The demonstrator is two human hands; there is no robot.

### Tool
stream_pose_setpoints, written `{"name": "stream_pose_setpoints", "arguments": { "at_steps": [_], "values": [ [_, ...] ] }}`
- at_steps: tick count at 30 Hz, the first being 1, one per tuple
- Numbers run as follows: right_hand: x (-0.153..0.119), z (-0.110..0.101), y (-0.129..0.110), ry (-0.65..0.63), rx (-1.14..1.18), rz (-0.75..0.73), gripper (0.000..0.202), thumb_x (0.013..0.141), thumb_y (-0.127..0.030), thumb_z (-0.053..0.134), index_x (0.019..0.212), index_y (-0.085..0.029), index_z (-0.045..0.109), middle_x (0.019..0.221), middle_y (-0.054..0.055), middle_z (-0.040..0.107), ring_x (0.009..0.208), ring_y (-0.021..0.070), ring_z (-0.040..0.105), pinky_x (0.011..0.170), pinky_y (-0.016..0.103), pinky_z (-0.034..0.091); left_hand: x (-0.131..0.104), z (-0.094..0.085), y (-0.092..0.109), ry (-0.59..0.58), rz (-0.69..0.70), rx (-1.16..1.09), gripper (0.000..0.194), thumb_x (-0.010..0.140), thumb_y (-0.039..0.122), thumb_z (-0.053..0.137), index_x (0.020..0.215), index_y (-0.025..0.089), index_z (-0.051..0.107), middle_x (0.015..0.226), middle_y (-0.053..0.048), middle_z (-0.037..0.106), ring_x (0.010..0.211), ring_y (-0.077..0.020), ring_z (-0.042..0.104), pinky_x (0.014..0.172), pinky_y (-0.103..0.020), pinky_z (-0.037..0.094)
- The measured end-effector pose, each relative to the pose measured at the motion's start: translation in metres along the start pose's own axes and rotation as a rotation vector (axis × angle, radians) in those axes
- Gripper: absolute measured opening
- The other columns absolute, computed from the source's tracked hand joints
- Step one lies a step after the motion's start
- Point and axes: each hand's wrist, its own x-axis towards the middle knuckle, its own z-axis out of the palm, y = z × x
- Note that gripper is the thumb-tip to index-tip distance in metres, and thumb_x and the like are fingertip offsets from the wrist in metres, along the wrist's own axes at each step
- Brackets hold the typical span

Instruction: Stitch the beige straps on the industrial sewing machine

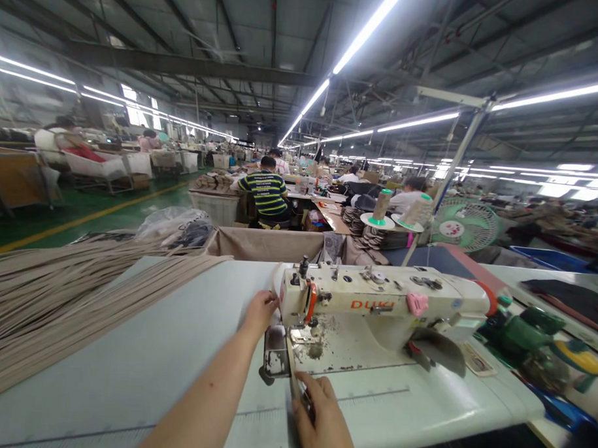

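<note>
two hands fed one thin, floppy beige strip: right hand pinched its near end, left hand lay loosely curled beside the cream sewing machine.

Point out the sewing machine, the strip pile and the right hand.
sewing machine (374,305), head view, front of its arm
strip pile (56,294), head view, middle of the heap
right hand (322,414), head view, back of the hand

I saw a narrow beige strip lying flat on the surface, running from under my right hand toward the needle of the cream sewing machine. The machine stood upright just right of my left hand, which touched its head end.
</note>
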Motion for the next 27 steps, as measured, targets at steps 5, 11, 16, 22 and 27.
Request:
{"name": "stream_pose_setpoints", "arguments": {
  "at_steps": [5, 11, 16, 22, 27],
  "values": [
    [0.000, -0.005, -0.005, 0.144, 0.077, -0.057, 0.034, 0.095, -0.032, 0.053, 0.122, -0.018, 0.068, 0.116, 0.014, 0.063, 0.109, 0.0252, 0.063, 0.101, 0.036, 0.049, -0.016, -0.007, -0.003, 0.106, -0.176, -0.242, 0.034, 0.078, 0.052, 0.066, 0.067, 0.020, 0.064, 0.066, 0.000, 0.061, 0.071, -0.0192, 0.057, 0.070, -0.030, 0.042],
    [0.008, -0.006, -0.023, 0.052, 0.302, 0.001, 0.033, 0.096, -0.050, 0.056, 0.098, -0.020, 0.069, 0.091, 0.007, 0.068, 0.086, 0.0223, 0.063, 0.082, 0.035, 0.050, -0.048, -0.023, 0.003, 0.164, -0.278, -0.549, 0.045, 0.070, 0.061, 0.074, 0.078, 0.018, 0.065, 0.078, -0.004, 0.068, 0.079, -0.0189, 0.065, 0.083, -0.035, 0.053],
    [0.018, 0.011, -0.033, -0.187, 0.661, 0.170, 0.052, 0.089, -0.069, 0.058, 0.099, -0.019, 0.068, 0.077, 0.002, 0.066, 0.057, 0.0115, 0.048, 0.053, 0.025, 0.035, -0.080, -0.050, 0.016, 0.191, -0.275, -0.663, 0.047, 0.067, 0.057, 0.083, 0.081, 0.017, 0.065, 0.083, -0.004, 0.070, 0.086, -0.0183, 0.069, 0.094, -0.040, 0.055],
    [0.036, 0.036, -0.042, -0.294, 0.850, 0.324, 0.062, 0.078, -0.075, 0.068, 0.093, -0.015, 0.072, 0.074, 0.003, 0.067, 0.051, 0.0074, 0.043, 0.047, 0.022, 0.023, -0.120, -0.082, 0.024, 0.205, -0.245, -0.627, 0.040, 0.071, 0.050, 0.086, 0.086, 0.017, 0.068, 0.096, -0.008, 0.077, 0.095, -0.0201, 0.072, 0.096, -0.037, 0.055],
    [0.054, 0.054, -0.049, -0.337, 0.893, 0.339, 0.064, 0.075, -0.075, 0.070, 0.089, -0.013, 0.072, 0.071, 0.004, 0.067, 0.049, 0.0062, 0.040, 0.046, 0.022, 0.020, -0.146, -0.102, 0.026, 0.217, -0.235, -0.553, 0.038, 0.074, 0.048, 0.085, 0.092, 0.018, 0.070, 0.104, -0.010, 0.079, 0.101, -0.0233, 0.073, 0.098, -0.038, 0.054]
  ]
}}
